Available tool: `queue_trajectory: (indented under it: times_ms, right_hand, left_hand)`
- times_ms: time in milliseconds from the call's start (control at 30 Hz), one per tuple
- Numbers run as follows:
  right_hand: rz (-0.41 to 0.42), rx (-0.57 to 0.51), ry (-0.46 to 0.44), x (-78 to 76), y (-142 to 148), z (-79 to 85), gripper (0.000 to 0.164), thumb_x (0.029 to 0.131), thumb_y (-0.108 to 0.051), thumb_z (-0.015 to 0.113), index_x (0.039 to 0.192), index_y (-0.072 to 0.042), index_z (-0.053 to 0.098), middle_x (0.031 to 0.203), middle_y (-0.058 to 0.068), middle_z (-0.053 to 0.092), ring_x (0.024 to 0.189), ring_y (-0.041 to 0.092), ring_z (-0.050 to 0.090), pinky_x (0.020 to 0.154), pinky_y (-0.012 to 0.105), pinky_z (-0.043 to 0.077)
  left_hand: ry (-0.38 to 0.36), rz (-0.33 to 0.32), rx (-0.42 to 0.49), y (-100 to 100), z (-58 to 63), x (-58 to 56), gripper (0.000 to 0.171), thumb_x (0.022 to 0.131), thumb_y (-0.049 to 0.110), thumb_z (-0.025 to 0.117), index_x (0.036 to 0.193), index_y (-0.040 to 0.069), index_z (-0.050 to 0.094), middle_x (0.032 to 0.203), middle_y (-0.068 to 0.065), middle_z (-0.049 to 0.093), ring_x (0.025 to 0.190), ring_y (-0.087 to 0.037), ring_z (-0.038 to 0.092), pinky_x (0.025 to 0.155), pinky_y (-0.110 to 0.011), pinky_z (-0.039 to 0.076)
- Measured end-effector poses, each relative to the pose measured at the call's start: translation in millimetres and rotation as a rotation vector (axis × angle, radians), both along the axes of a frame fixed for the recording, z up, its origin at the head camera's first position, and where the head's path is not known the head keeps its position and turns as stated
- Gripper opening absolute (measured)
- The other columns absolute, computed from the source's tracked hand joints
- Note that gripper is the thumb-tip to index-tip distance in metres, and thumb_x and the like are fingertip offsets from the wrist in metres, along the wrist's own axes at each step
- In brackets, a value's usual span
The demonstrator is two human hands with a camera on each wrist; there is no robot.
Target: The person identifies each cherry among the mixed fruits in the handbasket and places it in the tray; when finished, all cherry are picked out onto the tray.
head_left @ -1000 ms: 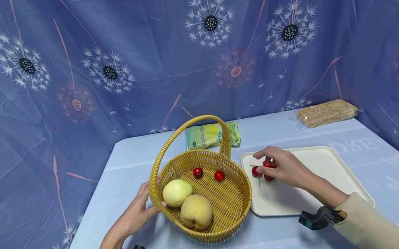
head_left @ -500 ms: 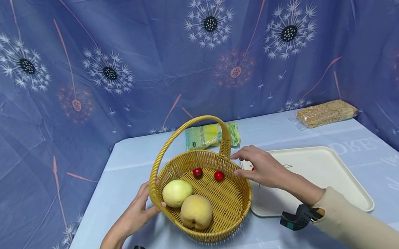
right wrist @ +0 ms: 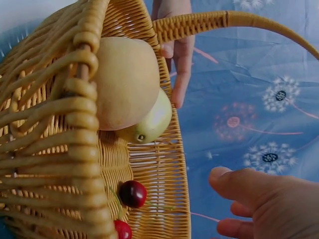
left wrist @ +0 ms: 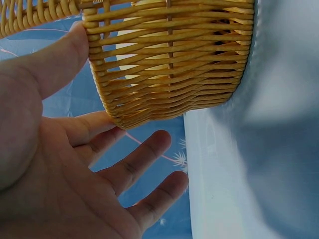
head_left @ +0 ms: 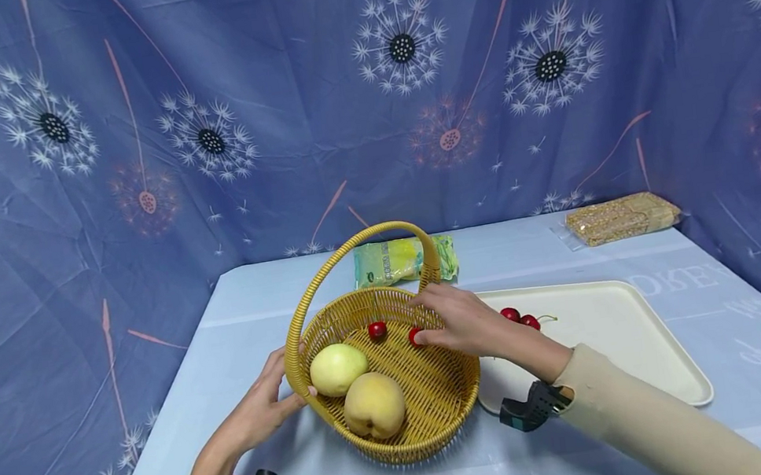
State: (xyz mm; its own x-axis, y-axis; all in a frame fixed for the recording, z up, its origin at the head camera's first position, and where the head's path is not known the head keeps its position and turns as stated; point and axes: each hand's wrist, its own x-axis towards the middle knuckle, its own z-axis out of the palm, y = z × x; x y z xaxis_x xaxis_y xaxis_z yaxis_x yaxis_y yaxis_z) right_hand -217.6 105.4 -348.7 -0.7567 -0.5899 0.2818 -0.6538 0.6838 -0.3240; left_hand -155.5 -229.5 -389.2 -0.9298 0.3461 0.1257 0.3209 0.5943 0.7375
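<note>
My left hand (head_left: 262, 406) rests at the left side of a wicker basket (head_left: 445, 412). Its thumb and index finger (left wrist: 92, 122) touch the rim beside the handle; the other fingers spread loosely. A yellow-green pear (head_left: 338, 369) and a peach (head_left: 375, 404) lie in the basket's left part, with two cherries (head_left: 378, 330) (right wrist: 122, 230) farther right. Above the basket's right side my right hand (head_left: 465, 320) hovers, thumb and fingers apart. No thing shows between them in the right wrist view. In the head view its thumb overlaps one cherry.
A cream tray (head_left: 601, 353) stands right of the basket, bearing several cherries (head_left: 529, 322) partly hidden by the right forearm. Behind the basket lies a green-yellow packet (head_left: 390, 260). Another clear packet (head_left: 623, 217) lies at the back right. A patterned curtain (head_left: 309, 119) hangs behind.
My right hand has moved left from the cherries on the tray to above the basket, uncovering some tray cherries. The left hand and the basket stay in place.
</note>
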Motion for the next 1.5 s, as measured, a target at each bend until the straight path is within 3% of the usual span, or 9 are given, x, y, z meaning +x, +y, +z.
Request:
queue_trajectory:
  times_ms: [233,433,633,967,1333,1500]
  right_hand:
    - [0.02,0.098,-0.075,-6.0,-15.6,-4.4,0.057,0.084,-0.036,0.07,0.131,-0.009,0.053,0.126,0.012,0.058,0.116,0.027,0.055,0.092,0.045,0.05]
    - [0.031,0.157,-0.12,-10.0,-25.6,-9.8,0.058,0.084,-0.034,0.071,0.133,-0.007,0.052,0.128,0.013,0.056,0.114,0.028,0.057,0.087,0.043,0.051]
    - [0.007,0.221,-0.191,-14.2,-32.6,-17.8,0.061,0.083,-0.031,0.072,0.134,-0.006,0.05,0.129,0.014,0.055,0.109,0.029,0.058,0.094,0.047,0.048]
    - [0.009,0.29,-0.206,-19.2,-34.9,-24.1,0.056,0.082,-0.028,0.073,0.127,-0.001,0.054,0.118,0.013,0.062,0.102,0.026,0.061,0.084,0.041,0.05]
    - [0.056,0.334,-0.195,-20.0,-33.9,-32.1,0.045,0.081,-0.026,0.074,0.118,-0.006,0.059,0.106,0.005,0.066,0.092,0.019,0.061,0.073,0.035,0.049]
    - [0.114,0.327,-0.17,-19.9,-32.5,-34.2,0.038,0.08,-0.024,0.075,0.113,-0.009,0.063,0.106,0.003,0.066,0.096,0.018,0.061,0.08,0.035,0.051]
  left_hand:
    - [-0.001,0.001,-0.011,-0.6,-0.4,0.0,0.066,0.088,0.022,0.065,0.145,0.01,0.034,0.148,-0.016,0.029,0.14,-0.043,0.022,0.105,-0.071,0.02]
    - [-0.017,0.011,-0.006,0.3,0.1,0.0,0.067,0.088,0.022,0.065,0.145,0.009,0.033,0.148,-0.015,0.03,0.14,-0.042,0.021,0.105,-0.071,0.021]
    - [-0.015,0.004,-0.007,0.6,0.7,-0.1,0.069,0.088,0.022,0.065,0.146,0.008,0.031,0.149,-0.016,0.028,0.14,-0.043,0.021,0.106,-0.071,0.02]
    - [-0.021,0.014,-0.007,1.5,1.9,0.5,0.068,0.088,0.02,0.066,0.145,0.006,0.032,0.148,-0.018,0.029,0.14,-0.043,0.021,0.106,-0.071,0.02]
    - [-0.018,0.003,-0.014,1.2,2.4,1.4,0.07,0.089,0.024,0.065,0.147,0.008,0.03,0.149,-0.018,0.028,0.14,-0.043,0.02,0.106,-0.071,0.02]
    - [-0.011,0.009,-0.025,2.4,3.2,2.1,0.069,0.089,0.026,0.064,0.148,0.011,0.03,0.149,-0.016,0.029,0.141,-0.042,0.021,0.105,-0.071,0.021]
